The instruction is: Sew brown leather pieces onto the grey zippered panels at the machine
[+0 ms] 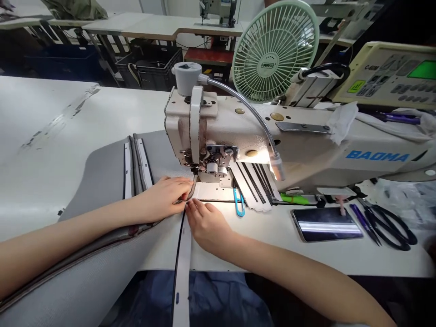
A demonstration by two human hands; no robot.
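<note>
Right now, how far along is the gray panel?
Looks done: two white strips along the gray panel. In hand: left hand pinching the panel's edge, right hand a third strip, by the sewing machine. Left, probably: that strip's loose run below the hands. Stitches too small to check.

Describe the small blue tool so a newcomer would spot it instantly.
Start from the big sewing machine. Below its arm, black-lined white strips lie fanned out. The tool is beside their left edge: a slim bright-blue loop, unlike the black-handled scissors farther right.
</note>
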